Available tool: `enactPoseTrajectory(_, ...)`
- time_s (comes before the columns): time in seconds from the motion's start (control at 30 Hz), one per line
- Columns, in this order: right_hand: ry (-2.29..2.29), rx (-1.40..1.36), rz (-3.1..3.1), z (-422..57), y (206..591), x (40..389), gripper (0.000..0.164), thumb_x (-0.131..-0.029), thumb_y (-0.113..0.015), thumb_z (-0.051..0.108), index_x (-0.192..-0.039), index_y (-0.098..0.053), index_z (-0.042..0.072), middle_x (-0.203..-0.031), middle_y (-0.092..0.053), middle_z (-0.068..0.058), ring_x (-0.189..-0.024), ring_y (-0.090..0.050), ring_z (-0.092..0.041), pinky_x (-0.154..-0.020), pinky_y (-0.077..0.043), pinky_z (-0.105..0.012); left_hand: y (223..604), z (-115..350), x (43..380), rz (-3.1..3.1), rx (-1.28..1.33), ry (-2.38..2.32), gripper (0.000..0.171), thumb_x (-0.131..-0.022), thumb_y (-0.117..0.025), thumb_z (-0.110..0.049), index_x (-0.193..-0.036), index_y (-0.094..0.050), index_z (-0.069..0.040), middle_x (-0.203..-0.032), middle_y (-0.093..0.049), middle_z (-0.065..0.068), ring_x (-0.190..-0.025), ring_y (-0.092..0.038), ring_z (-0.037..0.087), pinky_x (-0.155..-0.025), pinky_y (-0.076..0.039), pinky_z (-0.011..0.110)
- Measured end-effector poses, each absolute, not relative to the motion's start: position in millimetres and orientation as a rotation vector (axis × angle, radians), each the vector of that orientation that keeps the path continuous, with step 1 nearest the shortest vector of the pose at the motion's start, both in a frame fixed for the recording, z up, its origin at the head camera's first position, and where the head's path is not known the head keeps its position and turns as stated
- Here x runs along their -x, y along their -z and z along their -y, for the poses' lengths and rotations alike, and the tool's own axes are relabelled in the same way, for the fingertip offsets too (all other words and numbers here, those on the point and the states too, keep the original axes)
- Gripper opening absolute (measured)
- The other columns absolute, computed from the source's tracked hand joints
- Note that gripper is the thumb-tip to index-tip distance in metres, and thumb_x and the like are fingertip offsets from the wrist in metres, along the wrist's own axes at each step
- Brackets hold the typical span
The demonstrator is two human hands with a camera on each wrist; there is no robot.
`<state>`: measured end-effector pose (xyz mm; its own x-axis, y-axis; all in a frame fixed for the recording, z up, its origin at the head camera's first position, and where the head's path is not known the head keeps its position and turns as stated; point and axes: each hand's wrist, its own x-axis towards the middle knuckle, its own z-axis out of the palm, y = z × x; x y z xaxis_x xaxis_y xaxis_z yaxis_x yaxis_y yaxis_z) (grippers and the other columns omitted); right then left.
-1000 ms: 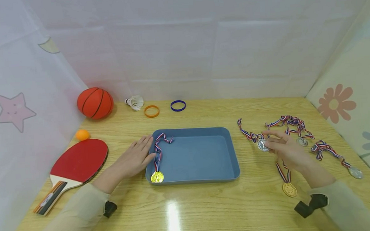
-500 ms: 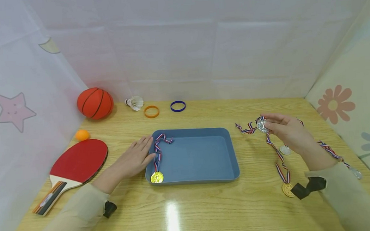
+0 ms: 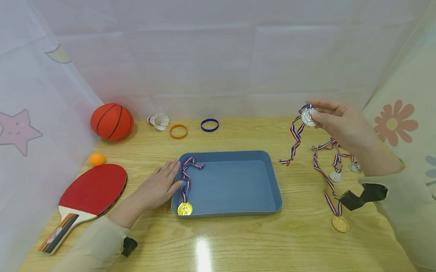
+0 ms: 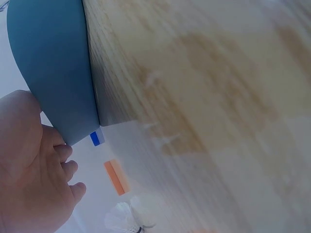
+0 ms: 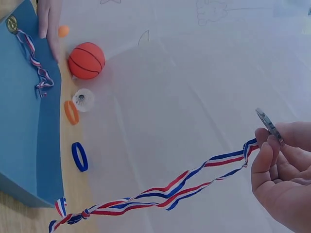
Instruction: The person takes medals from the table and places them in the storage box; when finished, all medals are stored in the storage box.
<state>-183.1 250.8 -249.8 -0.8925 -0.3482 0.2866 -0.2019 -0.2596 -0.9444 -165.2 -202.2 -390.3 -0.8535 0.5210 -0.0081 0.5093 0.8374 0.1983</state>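
Between thumb and fingers my right hand [image 3: 341, 122] pinches a silver medal [image 3: 309, 117], raised above the table. Its red, white and blue ribbon [image 5: 170, 189] hangs down to the left, knotted at the lower end. My left hand [image 3: 160, 184] rests with fairly straight fingers on the left rim of the blue tray [image 3: 228, 185]. Inside the tray, along its left wall, lies a gold medal [image 3: 185, 208] with its ribbon. On the table below my right hand lie another gold medal [image 3: 340, 224] and two silver medals [image 3: 336, 176] with tangled ribbons; my right forearm covers the area beyond.
At the back left are a small basketball [image 3: 112, 121], a shuttlecock [image 3: 159, 121], an orange wristband [image 3: 178, 131] and a blue wristband [image 3: 210, 125]. A red table tennis bat [image 3: 95, 189] and an orange ball [image 3: 97, 159] lie left of my left hand. Cloth walls enclose the table.
My right hand has lifted the silver medal off the table, and its ribbon now hangs from it. The left hand and the tray have stayed put.
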Motion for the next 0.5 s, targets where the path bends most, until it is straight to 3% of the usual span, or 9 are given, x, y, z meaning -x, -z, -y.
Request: enactPoseTrajectory(0.5,2.106,0.775,-1.906,-183.2,235.2,188.3,0.03,-0.09,-0.053,-0.005,-0.116,-0.064,0.007,-0.102,-0.064,-0.007,-0.082,-0.055,-0.014,-0.07,-0.046,-0.023,388.4,201.0,164.1,-2.955,-0.821,-0.285,0.063,-0.099,-0.039,-0.034,-0.143,-0.021,0.007,-0.147,-0.021,0.021,-0.135,-0.014,0.037,-0.106,-0.014,0.053)
